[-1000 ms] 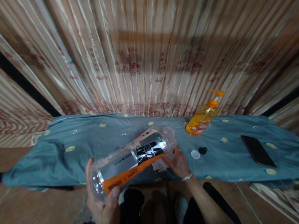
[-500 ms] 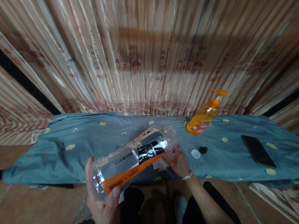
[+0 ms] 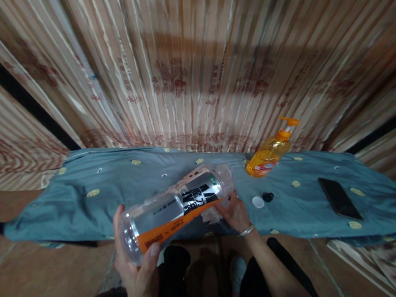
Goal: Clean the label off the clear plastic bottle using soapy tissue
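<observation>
The left hand [image 3: 140, 275] is at the bottom-left, palm toward the camera, fingers closed around the base end of a clear plastic bottle [image 3: 176, 209]. The thumb presses on the orange label strip and the other fingers [image 3: 118, 221] wrap behind. The bottle lies almost horizontal in the air, between both hands, with its neck end pointing up-right, above the front edge of the blue cloth [image 3: 84, 201].

The right hand [image 3: 235, 212] is under the neck end, wrist bent, with a bracelet on it. Its fingers touch the bottle from below and also something pale and crumpled; I cannot tell if they grip or only support.

Just right of those fingers, on the cloth, lie a white cap [image 3: 258, 202] and a small black item [image 3: 267, 197]. Further right & behind stands an orange pump bottle [image 3: 270, 153], then a dark phone [image 3: 339, 198], well apart.

Risk, imo: the bottle is smooth and held only at the ends, so if the left thumb slips it may drop onto the legs or floor. If it still has liquid inside (can't see), an uncapped mouth may spill on the cloth.
</observation>
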Demonstrator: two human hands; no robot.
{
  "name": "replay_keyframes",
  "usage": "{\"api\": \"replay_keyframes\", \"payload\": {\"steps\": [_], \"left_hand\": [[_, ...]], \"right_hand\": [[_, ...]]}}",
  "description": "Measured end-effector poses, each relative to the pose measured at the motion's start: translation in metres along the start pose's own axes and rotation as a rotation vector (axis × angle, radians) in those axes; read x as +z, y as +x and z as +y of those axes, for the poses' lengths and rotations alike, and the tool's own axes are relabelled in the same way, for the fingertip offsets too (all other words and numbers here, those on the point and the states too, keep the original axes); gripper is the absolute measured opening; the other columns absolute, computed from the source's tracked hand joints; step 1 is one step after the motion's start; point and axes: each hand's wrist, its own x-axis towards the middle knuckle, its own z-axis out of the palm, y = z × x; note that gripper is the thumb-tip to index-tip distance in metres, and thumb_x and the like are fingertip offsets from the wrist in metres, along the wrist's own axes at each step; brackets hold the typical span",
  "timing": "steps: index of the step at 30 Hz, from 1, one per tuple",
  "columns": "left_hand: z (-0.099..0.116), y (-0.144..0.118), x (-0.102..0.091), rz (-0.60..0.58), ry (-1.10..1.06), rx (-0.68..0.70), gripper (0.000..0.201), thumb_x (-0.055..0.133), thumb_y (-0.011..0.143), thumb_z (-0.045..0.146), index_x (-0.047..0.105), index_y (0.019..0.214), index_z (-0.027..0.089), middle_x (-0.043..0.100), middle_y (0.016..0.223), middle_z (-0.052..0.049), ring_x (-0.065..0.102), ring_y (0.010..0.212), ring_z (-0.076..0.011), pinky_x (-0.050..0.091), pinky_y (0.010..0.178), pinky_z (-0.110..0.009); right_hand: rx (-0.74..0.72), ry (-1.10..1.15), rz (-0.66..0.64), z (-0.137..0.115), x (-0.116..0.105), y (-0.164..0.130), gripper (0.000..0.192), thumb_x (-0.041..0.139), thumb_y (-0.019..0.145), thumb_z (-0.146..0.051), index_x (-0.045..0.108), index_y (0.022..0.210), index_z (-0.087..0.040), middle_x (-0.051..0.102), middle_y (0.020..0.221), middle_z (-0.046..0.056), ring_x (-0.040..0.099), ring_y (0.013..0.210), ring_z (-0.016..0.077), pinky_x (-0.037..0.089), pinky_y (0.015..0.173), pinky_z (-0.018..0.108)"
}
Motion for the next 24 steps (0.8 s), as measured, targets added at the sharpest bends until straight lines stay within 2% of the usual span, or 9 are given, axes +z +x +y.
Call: {"api": "replay_keyframes", "payload": {"steps": [6, 20, 24], "left_hand": [[-0.0012, -0.0003, -0.0017, -0.003, -0.011, -0.047, 0.108, 0.095, 0.058, 0.056, 0.057, 0.154, 0.025, 0.069, 0.126, -0.008, 0.066, 0.114, -0.0331, 0.052, 0.108, -0.047], [-0.0001, 0.0002, -0.0006, -0.009, -0.017, -0.041, 0.110, 0.095, 0.056, 0.057, 0.057, 0.153, 0.025, 0.070, 0.119, -0.008, 0.069, 0.110, -0.0335, 0.053, 0.108, -0.050], [0.0021, -0.0004, 0.0015, -0.006, 0.006, -0.001, 0.109, 0.094, 0.058, 0.059, 0.057, 0.155, 0.024, 0.071, 0.118, -0.008, 0.071, 0.106, -0.0319, 0.055, 0.105, -0.048]], "right_hand": [[0.011, -0.026, -0.015, 0.0030, 0.0010, 0.0005, 0.045, 0.069, 0.084, -0.046, 0.059, 0.120, -0.021, 0.075, 0.103, 0.012, 0.077, 0.095, 0.0377, 0.065, 0.085, 0.058], [0.022, -0.019, 0.002, 0.0036, 0.0007, 0.0017, 0.050, 0.071, 0.081, -0.052, 0.059, 0.117, -0.020, 0.077, 0.098, 0.014, 0.078, 0.095, 0.0404, 0.065, 0.085, 0.058], [0.029, -0.006, -0.005, 0.0025, 0.0003, 0.0014, 0.049, 0.071, 0.082, -0.052, 0.059, 0.119, -0.022, 0.078, 0.100, 0.012, 0.078, 0.095, 0.0381, 0.065, 0.085, 0.056]]}}
